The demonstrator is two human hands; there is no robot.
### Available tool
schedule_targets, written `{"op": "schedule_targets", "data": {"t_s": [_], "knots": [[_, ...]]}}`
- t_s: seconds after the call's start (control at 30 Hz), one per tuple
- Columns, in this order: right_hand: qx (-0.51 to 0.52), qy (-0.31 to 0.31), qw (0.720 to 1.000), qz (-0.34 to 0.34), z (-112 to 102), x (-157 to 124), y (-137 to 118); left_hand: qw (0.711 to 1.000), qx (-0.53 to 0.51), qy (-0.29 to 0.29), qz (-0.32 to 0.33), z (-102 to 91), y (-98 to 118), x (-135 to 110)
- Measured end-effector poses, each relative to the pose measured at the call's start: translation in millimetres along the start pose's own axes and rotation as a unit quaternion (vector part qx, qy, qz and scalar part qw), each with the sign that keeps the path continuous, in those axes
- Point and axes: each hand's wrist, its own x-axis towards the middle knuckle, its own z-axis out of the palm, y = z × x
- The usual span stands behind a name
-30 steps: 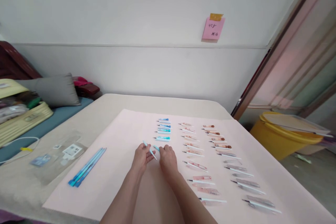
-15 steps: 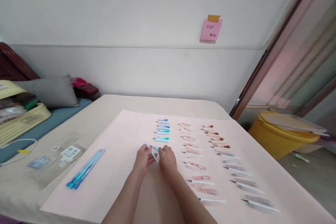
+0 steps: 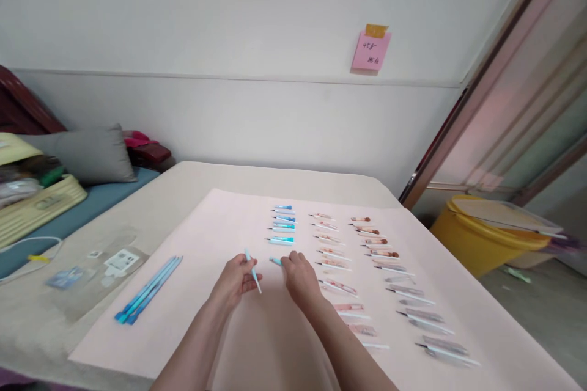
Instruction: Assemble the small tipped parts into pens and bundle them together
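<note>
Right now, my left hand (image 3: 235, 281) pinches a slim blue-and-white stick (image 3: 251, 266) between thumb and fingers, its blue end leaning toward eleven o'clock and its thin white end toward five. My right hand (image 3: 300, 275) is closed on a light blue piece (image 3: 276, 261); one end pokes out toward ten o'clock, and my fingers hide the rest. The two things I hold are apart.

Taking the gap between my hands as the centre of the dial, the bright blue pen parts (image 3: 282, 240) lie in four small sets near one o'clock on the pink sheet (image 3: 202, 244). Pinkish parts (image 3: 339, 286) form a column running from about one o'clock round to four. Further right is another column, with brown-topped parts (image 3: 383, 254) around two and clear greyish parts (image 3: 426, 316) from three to four. Three long blue pens (image 3: 149, 290) lie side by side between eight and nine, and past them, at nine, is a clear plastic bag (image 3: 103, 281). Off the table, toward three, stands a yellow bin (image 3: 452, 235).
</note>
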Motion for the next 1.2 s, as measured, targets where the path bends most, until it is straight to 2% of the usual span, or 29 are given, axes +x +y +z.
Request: {"op": "schedule_targets", "data": {"t_s": [0.2,0.4,0.67,0.8,0.9,0.97,1.0,1.07,1.13,1.17,1.2], "knots": [[-0.011,-0.028,1.0,-0.002,-8,-15,2,0.996,0.064,-0.066,0.005,10.0,-1,-7],[0.0,-0.043,0.999,0.002,-4,-17,-4,0.994,0.078,-0.069,0.011,19.5,-7,-5],[0.06,-0.04,0.997,0.017,2,-14,-15,0.993,0.076,-0.086,0.011,17.5,-12,-2],[0.083,-0.025,0.995,0.039,4,-14,-14,0.995,0.043,-0.084,-0.015,12.7,-4,-3],[0.156,0.007,0.986,0.059,1,-11,-11,0.994,-0.024,-0.103,-0.001,6.9,12,-9],[0.245,0.031,0.967,0.064,-4,-8,-9,0.991,-0.076,-0.111,0.023,1.8,24,-13],[0.309,0.035,0.948,0.064,-8,-6,-8,0.988,-0.101,-0.108,0.036,-1.0,29,-15],[0.45,0.014,0.891,0.063,-16,-5,-8,0.985,-0.144,-0.077,0.059,-6.5,36,-17],[0.586,-0.028,0.807,0.061,-24,-8,-9,0.98,-0.178,-0.028,0.078,-10.7,40,-17],[0.621,-0.047,0.78,0.059,-28,-10,-11,0.977,-0.192,-0.005,0.087,-12.0,40,-17],[0.636,-0.058,0.768,0.056,-31,-13,-12,0.974,-0.203,0.011,0.096,-12.5,40,-17]]}}
